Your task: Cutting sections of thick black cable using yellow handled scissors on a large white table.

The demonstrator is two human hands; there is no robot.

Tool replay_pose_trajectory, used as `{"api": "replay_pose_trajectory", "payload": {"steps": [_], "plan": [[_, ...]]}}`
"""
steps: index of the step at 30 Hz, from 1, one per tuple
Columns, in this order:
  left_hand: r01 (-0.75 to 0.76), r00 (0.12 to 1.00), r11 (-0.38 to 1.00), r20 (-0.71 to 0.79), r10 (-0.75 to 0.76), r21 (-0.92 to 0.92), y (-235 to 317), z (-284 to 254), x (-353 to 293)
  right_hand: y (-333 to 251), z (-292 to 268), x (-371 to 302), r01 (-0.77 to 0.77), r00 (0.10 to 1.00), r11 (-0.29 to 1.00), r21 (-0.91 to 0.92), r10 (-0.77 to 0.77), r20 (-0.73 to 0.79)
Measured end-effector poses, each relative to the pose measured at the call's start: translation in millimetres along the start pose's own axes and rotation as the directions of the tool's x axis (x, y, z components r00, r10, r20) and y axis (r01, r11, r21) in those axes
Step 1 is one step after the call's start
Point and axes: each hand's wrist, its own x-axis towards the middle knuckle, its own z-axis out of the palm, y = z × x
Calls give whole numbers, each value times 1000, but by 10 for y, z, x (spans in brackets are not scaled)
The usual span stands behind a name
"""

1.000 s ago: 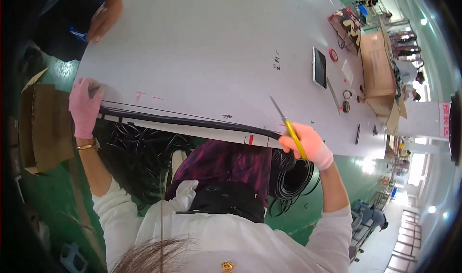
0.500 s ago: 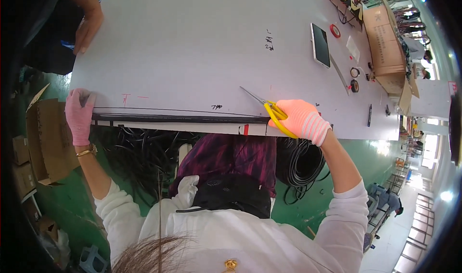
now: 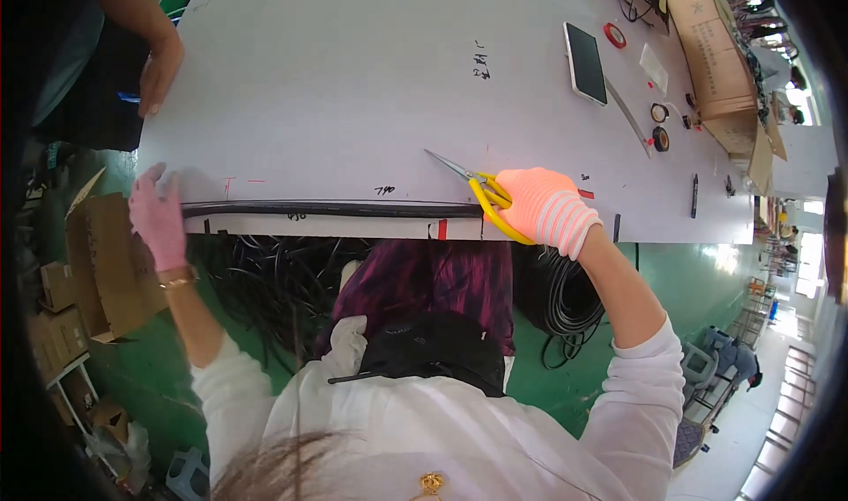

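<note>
Black cables (image 3: 336, 210) lie in a thin bundle along the table's near edge, stretched between my two hands. At their left end is my left hand (image 3: 159, 218) in a pink glove, slightly smeared, with fingers apart. My right hand (image 3: 543, 205), in an orange-pink glove with pale stripes, is closed round yellow-handled scissors (image 3: 486, 205). The slim metal blades point to the far left over the tabletop and look closed. The cables' right end meets the scissors' handles; whether my right fingers also pinch it is hidden.
The pale table (image 3: 353, 104) bears pen marks. On its right lie a tablet-like device (image 3: 585, 64), red tape (image 3: 615, 35), black tape rolls (image 3: 661, 139), a ruler (image 3: 629, 120) and a pen (image 3: 694, 196). Another person's hand (image 3: 162, 73) rests at the far left. Coiled cable (image 3: 561, 302) hangs below.
My left hand's fingers have spread at the cables' end. The cable bundle lies a little farther in from the table's edge. My right hand still holds the scissors. The view has shifted slightly.
</note>
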Motion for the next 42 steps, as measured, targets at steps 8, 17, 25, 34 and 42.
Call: {"api": "replay_pose_trajectory", "payload": {"steps": [8, 17, 25, 34, 42], "plan": [[-273, 812, 793, 311, 493, -544, 2984, -34, -607, 14, 10, 36, 27, 1000, 1000, 4, -27, 8], [-253, 834, 845, 336, 438, -471, 3327, 222, -737, 107, 50, 52, 52, 999, 997, 64, -52, -9], [-302, 811, 859, 363, 459, -413, 3349, 237, -706, 201, 166, 29, 117, 988, 986, 119, -103, -117], [-131, 600, 837, 629, 494, -531, 3263, -19, -407, 399, 479, -450, 517, 741, 732, 444, -124, -660], [326, 421, 733, 786, 452, -596, 3164, -448, -272, -51, 1831, -1316, 153, 961, -428, 891, -147, -236]]}}
